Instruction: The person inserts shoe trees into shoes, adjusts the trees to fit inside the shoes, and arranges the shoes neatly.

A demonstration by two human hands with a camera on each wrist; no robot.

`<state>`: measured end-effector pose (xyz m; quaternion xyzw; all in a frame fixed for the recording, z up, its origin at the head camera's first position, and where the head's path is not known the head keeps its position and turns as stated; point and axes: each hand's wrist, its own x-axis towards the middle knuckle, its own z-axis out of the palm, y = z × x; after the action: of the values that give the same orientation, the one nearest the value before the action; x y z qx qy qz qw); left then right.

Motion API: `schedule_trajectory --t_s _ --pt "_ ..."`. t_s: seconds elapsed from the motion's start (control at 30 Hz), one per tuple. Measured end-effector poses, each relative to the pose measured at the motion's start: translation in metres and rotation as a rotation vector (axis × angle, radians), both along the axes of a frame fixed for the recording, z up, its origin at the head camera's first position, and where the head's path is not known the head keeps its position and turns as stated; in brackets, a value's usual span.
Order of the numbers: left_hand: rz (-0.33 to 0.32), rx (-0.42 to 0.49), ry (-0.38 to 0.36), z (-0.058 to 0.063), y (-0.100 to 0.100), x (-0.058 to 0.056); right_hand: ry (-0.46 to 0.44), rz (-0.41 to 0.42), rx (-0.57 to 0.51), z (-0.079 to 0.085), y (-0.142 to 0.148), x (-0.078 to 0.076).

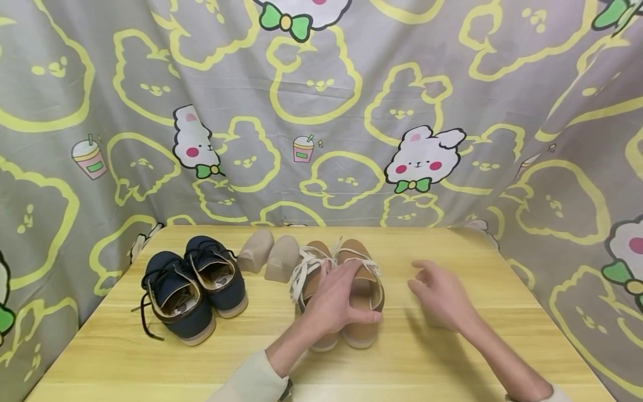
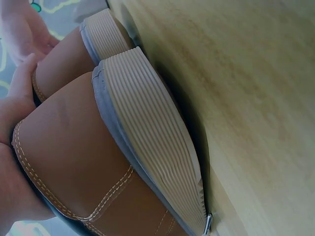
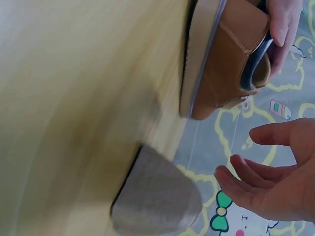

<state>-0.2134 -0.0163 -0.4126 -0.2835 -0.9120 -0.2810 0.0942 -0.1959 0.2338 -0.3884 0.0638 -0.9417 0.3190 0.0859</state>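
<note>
Two brown shoes [image 1: 360, 285] with white laces stand side by side. My left hand [image 1: 334, 298] lies across their openings, gripping the right one, with its thumb [image 1: 370, 317] by the heel and its fingers toward the tongue. In the left wrist view, the brown heels [image 2: 64, 137] and ribbed soles show close up. To the right of the pair, my right hand [image 1: 442, 293] hovers above the table with fingers loosely bent and holding nothing. Below that hand, a grey shoe insert [image 3: 157, 196] sits on the wood in the right wrist view; the hand hides it from the head view.
Dark blue shoes [image 1: 183, 307] with black laces stand at the left of the wooden table [image 1: 271, 312]. Two more grey shoe inserts [image 1: 282, 259] lie between the pairs, toward the back. A patterned grey curtain [image 1: 241, 84] surrounds the table's back and sides.
</note>
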Motion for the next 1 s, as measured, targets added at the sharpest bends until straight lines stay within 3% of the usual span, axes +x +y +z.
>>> schedule_trajectory --t_s 0.23,0.47,0.87,1.0 --pt "-0.005 0.006 -0.001 0.0 0.001 0.001 -0.02 -0.06 0.031 -0.011 0.023 0.002" --pt "-0.002 -0.002 -0.002 -0.001 0.0 0.0 -0.011 -0.065 0.096 -0.022 0.04 0.004" --pt "0.002 -0.015 0.001 -0.001 0.0 0.0 -0.182 0.034 -0.015 -0.037 0.047 0.007" --pt "0.001 -0.015 0.001 0.0 0.001 0.0 -0.243 0.036 0.004 -0.037 0.049 0.009"
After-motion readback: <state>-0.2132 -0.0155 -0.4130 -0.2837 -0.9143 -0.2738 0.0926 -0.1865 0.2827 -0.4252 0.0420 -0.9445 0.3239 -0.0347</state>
